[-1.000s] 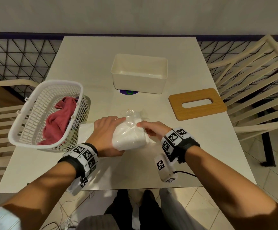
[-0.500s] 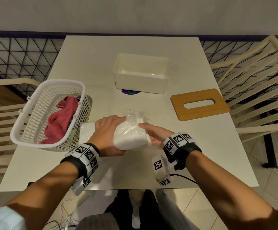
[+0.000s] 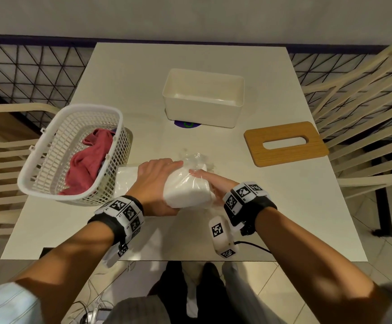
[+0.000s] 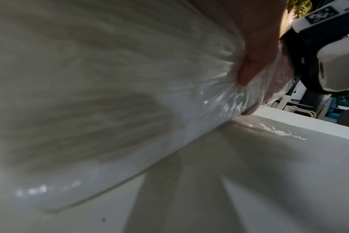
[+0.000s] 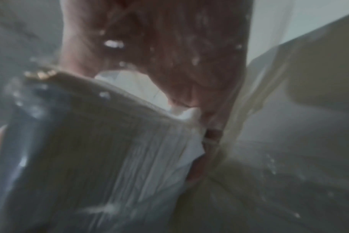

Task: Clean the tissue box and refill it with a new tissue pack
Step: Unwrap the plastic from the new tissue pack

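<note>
A white tissue pack (image 3: 185, 191) in a loose clear wrapper lies on the table's near middle. My left hand (image 3: 154, 181) grips its left side, fingers curled over the top edge. My right hand (image 3: 213, 183) is on the right side, under the clear film, with its thumb dug into the stack. The left wrist view shows the pack (image 4: 110, 78) up close and that right hand (image 4: 259, 55) pinching it. Through the film, the right wrist view shows the right hand (image 5: 169, 47) on the tissues (image 5: 130, 157). The empty white tissue box (image 3: 166, 90) stands open at the back. Its wooden slotted lid (image 3: 255, 141) lies flat to the right.
A white plastic basket (image 3: 38, 181) holding a red cloth (image 3: 85, 160) sits at the left, overhanging the table edge. A flat clear sheet (image 3: 124, 176) lies beside the pack. A purple disc (image 3: 186, 124) peeks from under the box. Slatted chairs flank the table.
My right hand's fingers have stretched further along the pack's right side under the film. The left hand and the pack have hardly moved.
</note>
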Demonstrator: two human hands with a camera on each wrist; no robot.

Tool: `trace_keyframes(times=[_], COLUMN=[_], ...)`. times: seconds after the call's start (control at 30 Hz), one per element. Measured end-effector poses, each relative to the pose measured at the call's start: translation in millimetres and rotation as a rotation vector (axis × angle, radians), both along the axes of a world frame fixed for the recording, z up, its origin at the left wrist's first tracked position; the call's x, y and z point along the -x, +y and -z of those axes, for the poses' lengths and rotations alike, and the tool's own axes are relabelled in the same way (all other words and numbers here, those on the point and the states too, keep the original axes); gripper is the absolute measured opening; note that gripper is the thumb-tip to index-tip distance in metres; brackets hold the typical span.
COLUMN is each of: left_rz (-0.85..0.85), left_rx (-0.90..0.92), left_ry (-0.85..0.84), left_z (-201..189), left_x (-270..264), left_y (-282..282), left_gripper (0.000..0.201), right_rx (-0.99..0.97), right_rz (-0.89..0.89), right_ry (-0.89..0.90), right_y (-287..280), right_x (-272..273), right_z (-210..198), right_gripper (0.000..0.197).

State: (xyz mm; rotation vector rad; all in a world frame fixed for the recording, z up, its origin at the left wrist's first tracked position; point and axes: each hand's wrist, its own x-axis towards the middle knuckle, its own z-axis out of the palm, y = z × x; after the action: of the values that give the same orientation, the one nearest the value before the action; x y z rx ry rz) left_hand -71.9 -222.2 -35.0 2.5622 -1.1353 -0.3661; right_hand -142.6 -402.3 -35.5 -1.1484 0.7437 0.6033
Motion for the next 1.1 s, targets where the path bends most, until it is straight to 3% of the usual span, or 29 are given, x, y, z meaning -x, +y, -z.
trace_keyframes(times=[0.07,0.17,0.3,0.37,0.47,0.57,0.67,0.73,0.83,0.9,1.0,1.07,1.1], left_rz=[0.006,0.003,-0.014,-0.049,-0.083,-0.145,-0.189,-0.199,-0.219,-0.224,-0.234,-0.25,-0.273], left_rx=[-0.04,-0.115,-0.306,-0.377,-0.397,-0.382,-0.364,-0.356,-0.353,-0.355,-0.353,-0.318,-0.273], left_ry=[-0.007,-0.062,-0.095,-0.109,-0.127,-0.061,0.024,0.052,0.082,0.072,0.019,0.053,0.091], left_z=[1,-1,-6,-6,-4,-3,-5,-5,-5,-5,-4,-5,-6], left_x=[-1,-1,-4,-8,-11,-12,-11,-9,-9,-9,-10,-10,-10], left_y=[0,3,19,28,32,35,34,32,30,31,31,32,34], left_gripper=[0.111,0.123,0.128,0.126,0.128,0.133,0.136,0.137,0.139,0.14,0.14,0.145,0.145], right_rx=[0.015,0.048,0.15,0.168,0.205,0.255,0.16,0.162,0.229,0.261,0.256,0.224,0.195], right_rz=[-0.006,0.01,-0.021,-0.041,-0.05,0.0,0.037,-0.003,-0.011,0.024,0.039,0.068,0.073], right_ry=[-0.01,-0.026,-0.029,0.002,-0.017,-0.039,-0.008,-0.011,-0.115,-0.133,-0.145,-0.139,-0.145], right_y=[2,4,1,-5,-7,-6,-4,-3,-5,-8,-14,-14,-14], right_x=[-2,-3,-2,-1,-6,-4,3,4,0,-2,0,2,5], right_z=[0,-5,6,17,10,-3,-11,-10,-7,3,7,-1,-4], right_gripper=[0.043,0.029,0.078,0.088,0.07,0.096,0.098,0.11,0.093,0.098,0.068,0.061,0.049])
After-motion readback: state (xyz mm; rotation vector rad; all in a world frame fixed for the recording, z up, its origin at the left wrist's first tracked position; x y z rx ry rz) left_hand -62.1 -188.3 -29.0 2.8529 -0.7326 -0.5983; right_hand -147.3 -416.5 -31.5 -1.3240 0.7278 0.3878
